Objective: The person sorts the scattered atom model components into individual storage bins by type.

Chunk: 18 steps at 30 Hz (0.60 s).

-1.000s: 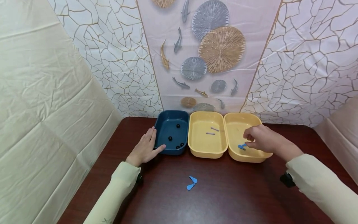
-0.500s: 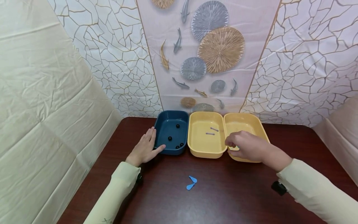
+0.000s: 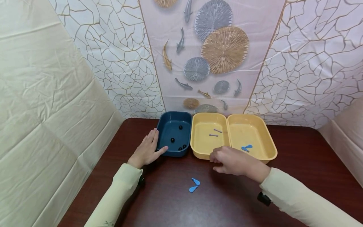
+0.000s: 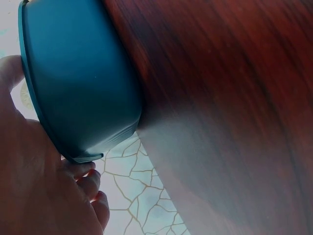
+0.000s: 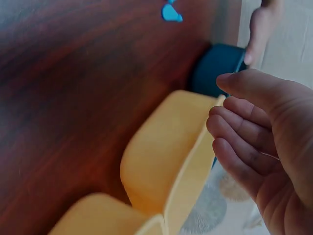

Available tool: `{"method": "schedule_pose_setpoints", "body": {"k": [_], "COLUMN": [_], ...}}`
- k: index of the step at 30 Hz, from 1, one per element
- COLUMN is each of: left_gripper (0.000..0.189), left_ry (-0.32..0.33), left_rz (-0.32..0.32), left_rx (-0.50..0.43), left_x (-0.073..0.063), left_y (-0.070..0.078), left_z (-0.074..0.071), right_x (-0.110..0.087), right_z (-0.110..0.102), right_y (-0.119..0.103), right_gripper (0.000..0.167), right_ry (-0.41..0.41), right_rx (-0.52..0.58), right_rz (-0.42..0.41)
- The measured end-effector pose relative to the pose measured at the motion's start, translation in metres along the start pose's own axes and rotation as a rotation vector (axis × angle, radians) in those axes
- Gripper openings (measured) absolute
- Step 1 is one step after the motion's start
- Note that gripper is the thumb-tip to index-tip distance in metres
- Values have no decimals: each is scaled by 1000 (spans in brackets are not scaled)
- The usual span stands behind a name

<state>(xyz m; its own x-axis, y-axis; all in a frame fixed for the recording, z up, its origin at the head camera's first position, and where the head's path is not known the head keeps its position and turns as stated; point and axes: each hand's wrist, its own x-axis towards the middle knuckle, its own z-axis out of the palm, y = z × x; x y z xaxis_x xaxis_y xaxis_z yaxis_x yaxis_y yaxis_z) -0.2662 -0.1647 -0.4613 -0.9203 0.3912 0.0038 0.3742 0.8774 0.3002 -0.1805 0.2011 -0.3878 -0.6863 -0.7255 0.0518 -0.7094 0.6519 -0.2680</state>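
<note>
My left hand [image 3: 146, 149] rests on the left and near rim of the dark blue tray [image 3: 167, 153], its fingers straight. My right hand [image 3: 233, 160] hovers by the near edges of the two yellow trays, its fingers loosely bent and, as the right wrist view shows, holding nothing. Two flat blue teardrop-shaped pieces, the upper one [image 3: 196, 182] and the lower one [image 3: 193, 189], lie on the table to its lower left. Two similar blue pieces [image 3: 245, 148] lie in the right yellow tray [image 3: 262, 138].
Several black balls [image 3: 172, 140] sit in the blue tray. The middle yellow tray [image 3: 201, 143] contains two small purple bar-shaped pieces [image 3: 213, 135]. All three trays stand side by side on the dark red-brown table [image 3: 170, 205], before a patterned cloth backdrop [image 3: 300, 78].
My right hand has moved left and toward me, out from above the right yellow tray, uncovering the blue pieces inside. The left hand has stayed on the blue tray.
</note>
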Motion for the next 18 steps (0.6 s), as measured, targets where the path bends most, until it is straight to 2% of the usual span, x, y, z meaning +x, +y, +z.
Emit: {"method": "schedule_pose_setpoints", "body": {"k": [5,10,18], "left_gripper": [98,99,99], "left_ry": [2,0,6], "left_rz": [-2,-7,1], "left_rx": [2,-4,-6], "left_x": [0,0,1], "left_y": [0,0,-1], "left_z": [0,0,0], "right_x": [9,17,23], "right_z": [12,28,53], "right_y": [-5,-6,-5], "right_gripper": [20,20,16], "right_ry": [-52,-87,-83], "right_rx": [43,76,88], "right_rz": [25,14,-40]}}
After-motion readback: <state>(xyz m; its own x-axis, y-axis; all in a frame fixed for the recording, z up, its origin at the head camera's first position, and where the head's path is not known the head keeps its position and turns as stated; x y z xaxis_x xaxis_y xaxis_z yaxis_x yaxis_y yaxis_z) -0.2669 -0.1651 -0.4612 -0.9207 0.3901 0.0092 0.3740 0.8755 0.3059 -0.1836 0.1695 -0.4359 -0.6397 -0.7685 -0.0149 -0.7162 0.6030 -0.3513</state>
